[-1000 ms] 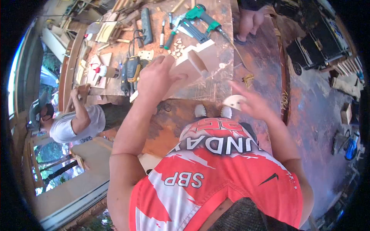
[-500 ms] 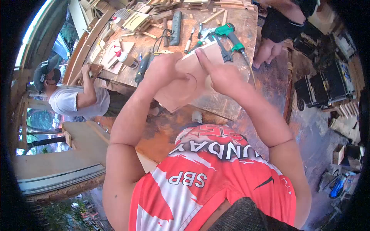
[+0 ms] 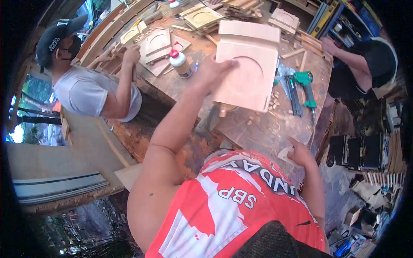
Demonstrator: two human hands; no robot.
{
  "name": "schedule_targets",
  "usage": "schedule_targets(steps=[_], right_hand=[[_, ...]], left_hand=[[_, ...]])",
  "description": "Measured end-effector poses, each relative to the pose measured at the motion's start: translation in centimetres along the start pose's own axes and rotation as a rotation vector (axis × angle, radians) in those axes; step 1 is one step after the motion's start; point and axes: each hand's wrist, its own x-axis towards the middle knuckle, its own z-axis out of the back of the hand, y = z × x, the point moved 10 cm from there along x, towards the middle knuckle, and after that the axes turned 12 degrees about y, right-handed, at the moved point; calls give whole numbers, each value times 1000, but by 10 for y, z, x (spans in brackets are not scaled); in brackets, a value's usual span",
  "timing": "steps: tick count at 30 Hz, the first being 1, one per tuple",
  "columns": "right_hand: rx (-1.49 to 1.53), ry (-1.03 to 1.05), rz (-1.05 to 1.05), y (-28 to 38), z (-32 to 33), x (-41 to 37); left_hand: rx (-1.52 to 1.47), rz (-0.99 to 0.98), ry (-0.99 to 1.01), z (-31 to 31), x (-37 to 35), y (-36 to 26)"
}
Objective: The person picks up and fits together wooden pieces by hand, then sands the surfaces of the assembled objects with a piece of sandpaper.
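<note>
My left hand (image 3: 215,73) grips the left edge of a pale wooden board (image 3: 247,79), thumb on its face and fingers hidden behind. The board is tilted up above the workbench; it has a shallow round recess and a raised strip across its far end. My right hand (image 3: 300,154) is low at the bench's near right side, apart from the board. Its index finger points out, and the other fingers are curled by a small pale flat piece (image 3: 284,154) that it seems to hold. A green and black nail gun (image 3: 303,88) lies right of the board.
On the workbench (image 3: 241,131) stands a red-capped glue bottle (image 3: 180,64), amid wood offcuts and other recessed boards (image 3: 158,41). A person in a cap (image 3: 103,94) works at the left. Another person in black (image 3: 365,64) is at the far right. Black cases (image 3: 359,150) stand on the floor.
The board has been raised and turned to face me, now in my left hand alone. My right hand has left it and dropped to the lower right. The view has shifted.
</note>
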Motion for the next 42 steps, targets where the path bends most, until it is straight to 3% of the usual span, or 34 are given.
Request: schedule_targets(steps=[3,7,9,11,12,15,21,32,36,38,39,40,41,42], right_hand=[[94,-131,101,-16,-10,33],[122,-198,61,5,-14,47],[288,-209,8,-10,-21,58],[231,-248,21,-23,-28,63],[172,-282,40,-23,-28,63],[298,-249,-21,-18,-26,55],[265,-306,-34,-25,-27,51],[342,-333,-68,-28,-22,52],[423,-369,-71,-42,-24,58],[454,-376,-106,-47,-24,57],[574,-365,-107,-53,-29,58],[696,-354,-108,-60,-36,59],[690,-412,-61,-65,-36,58],[700,-424,-66,-66,-35,57]], left_hand=[[-628,44,-132,19,26,56],[-886,39,-252,38,50,101],[-1048,47,-273,40,79,159],[-1217,100,-308,36,92,202],[-1222,106,-302,32,94,202],[-1222,212,-531,30,77,204],[-1320,191,-535,26,91,242],[-1296,127,-481,54,97,247],[-1270,258,-317,52,76,234],[-1024,368,-6,32,60,197],[-1019,359,10,32,54,176],[-786,342,105,33,52,150],[-552,322,195,32,56,134],[-546,320,210,30,70,133]])
